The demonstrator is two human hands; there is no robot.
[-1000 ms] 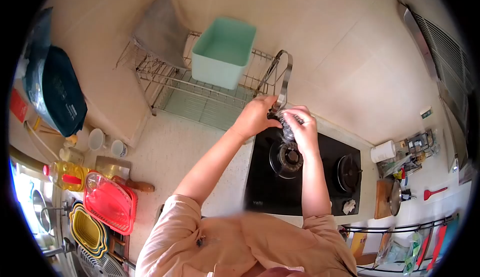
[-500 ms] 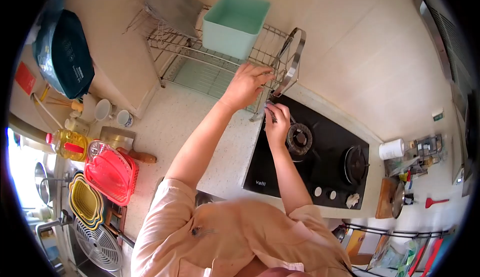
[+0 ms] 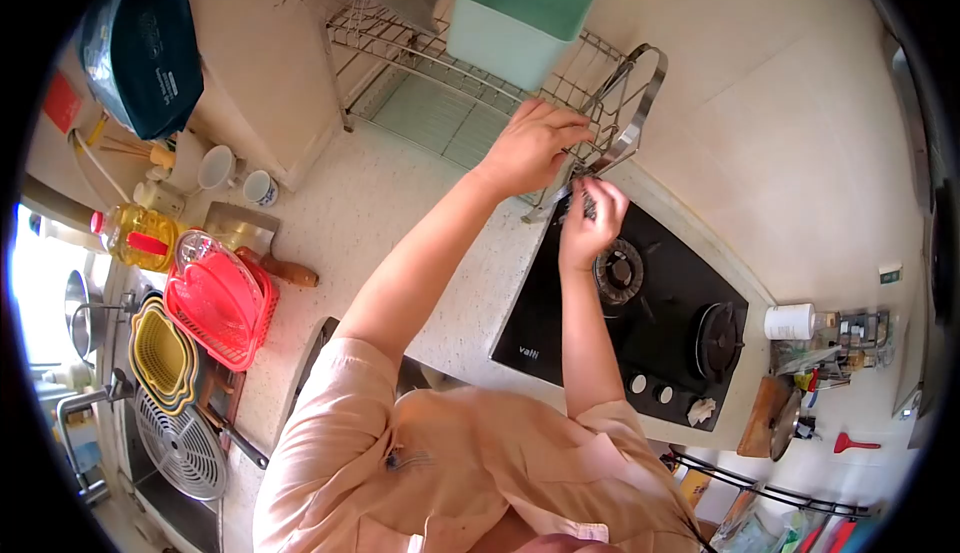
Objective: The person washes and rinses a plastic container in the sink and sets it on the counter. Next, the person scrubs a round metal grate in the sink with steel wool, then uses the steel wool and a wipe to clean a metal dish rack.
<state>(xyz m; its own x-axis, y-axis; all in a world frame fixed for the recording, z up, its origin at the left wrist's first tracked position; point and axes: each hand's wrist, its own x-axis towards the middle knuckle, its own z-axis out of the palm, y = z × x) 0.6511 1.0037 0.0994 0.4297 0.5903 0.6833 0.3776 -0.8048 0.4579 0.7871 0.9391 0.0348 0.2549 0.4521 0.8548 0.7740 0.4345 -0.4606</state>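
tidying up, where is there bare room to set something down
Bare counter lies between the rack, cleaver and hob, beneath the left forearm. Crowded: around the oil and red basket, and at the rack's right corner, where left hand and right hand are.

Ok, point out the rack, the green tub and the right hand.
Rack point(image 3: 432, 118): head view, on its lower shelf.
Green tub point(image 3: 507, 51): head view, on its front wall.
Right hand point(image 3: 589, 231): head view, on its middle.
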